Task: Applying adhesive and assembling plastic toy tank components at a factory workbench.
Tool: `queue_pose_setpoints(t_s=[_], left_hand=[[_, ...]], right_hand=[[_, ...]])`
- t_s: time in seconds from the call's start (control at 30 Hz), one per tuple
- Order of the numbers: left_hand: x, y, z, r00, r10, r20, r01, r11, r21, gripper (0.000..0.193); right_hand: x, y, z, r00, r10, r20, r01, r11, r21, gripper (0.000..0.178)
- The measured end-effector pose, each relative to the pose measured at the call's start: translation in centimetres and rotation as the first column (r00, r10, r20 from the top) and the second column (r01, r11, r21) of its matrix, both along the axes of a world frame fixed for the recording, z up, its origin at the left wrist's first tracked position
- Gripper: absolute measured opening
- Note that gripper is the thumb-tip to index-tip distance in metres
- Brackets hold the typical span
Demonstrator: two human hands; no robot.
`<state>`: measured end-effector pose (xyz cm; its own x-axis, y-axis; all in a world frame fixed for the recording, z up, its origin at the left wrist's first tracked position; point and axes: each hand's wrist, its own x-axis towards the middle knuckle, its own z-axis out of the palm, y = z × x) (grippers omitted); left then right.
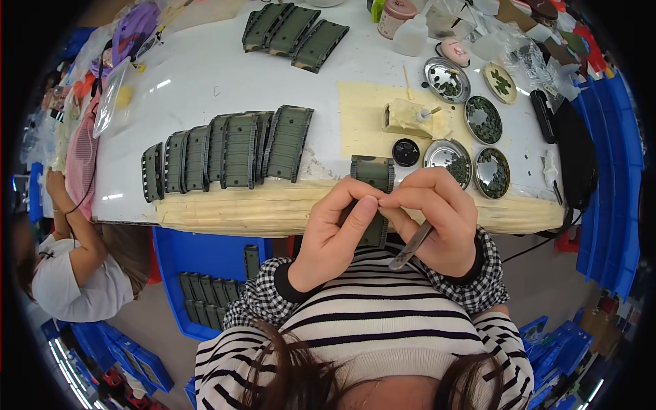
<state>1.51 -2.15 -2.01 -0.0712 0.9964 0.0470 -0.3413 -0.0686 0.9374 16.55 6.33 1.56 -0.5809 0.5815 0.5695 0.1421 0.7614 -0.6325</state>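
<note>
A dark green, curved ribbed piece (pixel 372 167) with a camouflage-patterned end lies upright between my hands at the table's front edge, partly hidden by them. My left hand (pixel 335 232) is closed, its thumb and forefinger pinched together over this piece. What they pinch is too small or too hidden to tell. My right hand (pixel 441 219) meets those fingertips with its own thumb and forefinger. Its other fingers hold a flat metal tool that looks like tweezers (pixel 412 247), tip pointing down to the left.
Similar green pieces (pixel 236 150) stand in a row at left, with more (pixel 294 34) at the back. Small dishes (pixel 484 119) of dark green bits sit at right, near a tape-wrapped block (pixel 410 118). A blue bin (pixel 171 246) holds more pieces. Another person's arm (pixel 82 239) is at left.
</note>
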Motion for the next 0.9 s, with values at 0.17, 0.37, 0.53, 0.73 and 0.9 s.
queue_pose_setpoints(t_s=[0.17, 0.37, 0.53, 0.73, 0.9], left_hand=[[-0.4, 0.0, -0.6, 0.980, 0.064, -0.186, -0.056, 0.997, 0.050, 0.024], [0.3, -0.4, 1.0, 0.966, 0.010, -0.258, -0.010, 1.000, 0.003, 0.073], [0.0, -0.4, 1.6, 0.842, 0.056, -0.536, -0.018, 0.997, 0.075, 0.070], [0.3, -0.3, 1.6, 0.792, 0.097, -0.603, -0.039, 0.993, 0.108, 0.068], [0.4, -0.2, 1.6, 0.761, 0.144, -0.633, -0.053, 0.986, 0.161, 0.070]], right_hand=[[0.2, 0.1, 0.8, 0.993, -0.025, 0.113, 0.014, 0.995, 0.097, 0.028], [-0.3, 1.3, 1.3, 0.996, -0.088, 0.001, 0.088, 0.995, 0.057, 0.027], [-0.5, 1.4, 0.9, 0.998, -0.048, 0.050, 0.046, 0.998, 0.034, 0.024], [-0.2, 1.5, 1.0, 0.995, -0.029, 0.095, 0.023, 0.998, 0.066, 0.024], [-0.1, 1.2, 1.1, 0.995, -0.047, 0.093, 0.038, 0.995, 0.097, 0.025]])
